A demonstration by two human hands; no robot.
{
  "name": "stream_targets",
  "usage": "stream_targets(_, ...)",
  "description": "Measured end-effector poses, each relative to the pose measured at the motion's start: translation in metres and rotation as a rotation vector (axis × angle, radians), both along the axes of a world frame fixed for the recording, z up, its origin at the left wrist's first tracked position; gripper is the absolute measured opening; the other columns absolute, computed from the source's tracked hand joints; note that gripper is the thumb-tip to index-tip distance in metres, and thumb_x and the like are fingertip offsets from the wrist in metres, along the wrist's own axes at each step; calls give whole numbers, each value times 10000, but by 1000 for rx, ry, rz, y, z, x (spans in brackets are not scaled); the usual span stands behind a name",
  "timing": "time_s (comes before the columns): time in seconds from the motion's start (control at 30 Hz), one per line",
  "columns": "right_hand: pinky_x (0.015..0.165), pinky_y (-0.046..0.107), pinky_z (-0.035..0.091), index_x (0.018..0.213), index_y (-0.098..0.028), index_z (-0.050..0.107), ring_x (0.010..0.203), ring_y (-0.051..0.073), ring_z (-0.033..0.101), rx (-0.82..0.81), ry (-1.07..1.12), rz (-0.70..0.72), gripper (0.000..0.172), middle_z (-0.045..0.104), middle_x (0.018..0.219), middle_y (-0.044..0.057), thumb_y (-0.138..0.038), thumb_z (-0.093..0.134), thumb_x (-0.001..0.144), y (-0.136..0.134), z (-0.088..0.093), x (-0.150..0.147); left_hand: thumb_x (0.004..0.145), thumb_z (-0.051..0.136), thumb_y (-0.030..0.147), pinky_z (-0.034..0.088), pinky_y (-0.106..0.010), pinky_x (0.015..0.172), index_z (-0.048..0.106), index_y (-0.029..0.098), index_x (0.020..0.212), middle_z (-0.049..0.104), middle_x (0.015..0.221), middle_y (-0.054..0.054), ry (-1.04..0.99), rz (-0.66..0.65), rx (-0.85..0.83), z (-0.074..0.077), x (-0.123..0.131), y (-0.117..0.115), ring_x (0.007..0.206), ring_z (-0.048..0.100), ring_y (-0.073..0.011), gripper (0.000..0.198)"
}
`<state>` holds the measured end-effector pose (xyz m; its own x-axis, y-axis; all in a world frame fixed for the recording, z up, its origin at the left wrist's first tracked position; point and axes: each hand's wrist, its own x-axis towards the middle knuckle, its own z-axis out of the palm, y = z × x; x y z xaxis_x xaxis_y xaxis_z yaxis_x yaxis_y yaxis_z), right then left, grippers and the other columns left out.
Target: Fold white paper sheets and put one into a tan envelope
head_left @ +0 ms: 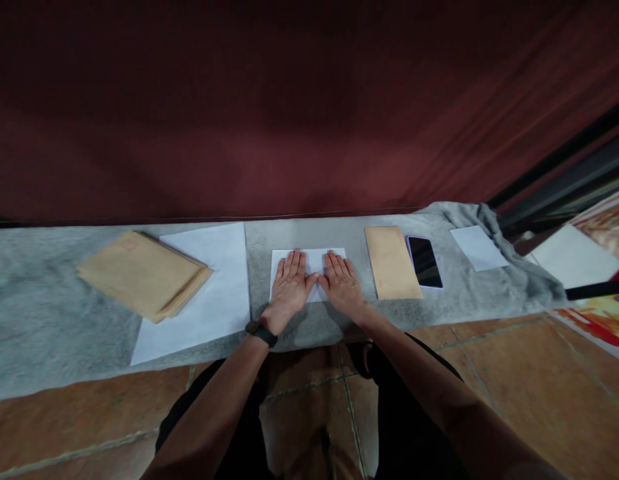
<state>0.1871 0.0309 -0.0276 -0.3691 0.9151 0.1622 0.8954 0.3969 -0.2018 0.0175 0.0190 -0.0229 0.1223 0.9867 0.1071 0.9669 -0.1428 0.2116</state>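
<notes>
- The left hand (290,280) and right hand (342,280) lie flat and opened out on the white paper (314,258), thumbs close together, gripping nothing.
- Grey cloth (260,267) separates the paper from the large sheet (222,293) left and brown envelope (393,263) right.
- The paper's far edge meets the fingertips.

the middle paper (315,263) lies between envelope stack (143,277) and phone (425,262).

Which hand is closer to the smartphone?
Right. The right hand lies on the white paper, left of the smartphone; the left hand lies farther left on that paper.
</notes>
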Motion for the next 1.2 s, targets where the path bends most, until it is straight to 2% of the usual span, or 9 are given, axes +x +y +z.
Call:
stream_targets(0.1, 1250, 487, 274, 1586, -41, 372, 1537, 311, 356, 18, -13, -61, 632, 379, 1647, 201, -424, 354, 1084, 4, -1, 9, 1064, 239, 520, 185, -505, 1300, 329, 25, 1595, 287, 1683, -205, 37, 61, -14, 1, -7, 2, 1594, 211, -300, 732)
stream_targets(0.23, 1223, 501, 306, 1555, -6, 405, 1495, 337, 409, 13, -27, -154, 613, 412, 1622, 235, -379, 394, 1069, 11, 2, 22, 1064, 235, 532, 191, -508, 1297, 329, 29, 1599, 279, 1684, -209, 50, 131, -28, 0, -18, 4, 1592, 214, -309, 740)
stream_targets(0.37, 1177, 506, 366, 1524, -16, 454, 1430, 363, 465, -21, -27, -200, 584, 463, 1593, 228, -347, 438, 1042, 17, 11, 32, 1062, 229, 545, 234, -533, 1282, 323, 34, 1603, 290, 1676, -221, 36, 179, 20, -5, -27, 4, 1581, 248, -323, 751)
stream_targets(0.5, 1064, 463, 472, 1416, -101, 580, 1242, 339, 605, -60, 1, -236, 473, 635, 1393, 203, -336, 457, 1024, 20, 24, 38, 1058, 234, 555, 242, -531, 1280, 315, 23, 1603, 294, 1673, -228, 33, 205, 47, -8, -30, 3, 1576, 257, -334, 766)
stream_targets(0.6, 965, 374, 528, 1316, -155, 637, 1108, 285, 676, -119, 16, -284, 378, 695, 1231, 165, -324, 466, 1024, 22, 31, 38, 1057, 241, 549, 229, -527, 1286, 312, 4, 1599, 281, 1674, -239, 35, 206, 43, -9, -30, 2, 1576, 254, -340, 772)
stream_targets(0.8, 881, 328, 549, 1208, -187, 664, 1049, 259, 725, -202, -28, -333, 292, 738, 1145, 139, -330, 473, 1040, 24, 39, 35, 1051, 240, 568, 249, -577, 1268, 318, 54, 1610, 310, 1667, -224, 5, 213, 63, -10, -30, 3, 1569, 272, -350, 763)
stream_targets(0.97, 840, 317, 551, 1171, -177, 683, 1011, 258, 758, -304, -1, -367, 284, 786, 1059, 115, -343, 494, 1039, 25, 46, 34, 1050, 244, 565, 235, -573, 1272, 326, 15, 1596, 300, 1664, -246, 26, 214, 58, -10, -29, 3, 1568, 272, -360, 779)
stream_targets(1.2, 794, 301, 537, 1087, -194, 711, 1007, 262, 762, -422, 72, -363, 274, 800, 1030, 106, -380, 519, 1030, 33, 43, 41, 1047, 248, 580, 246, -570, 1268, 322, 45, 1606, 312, 1664, -229, 23, 224, 48, -8, -28, 3, 1569, 274, -351, 777)
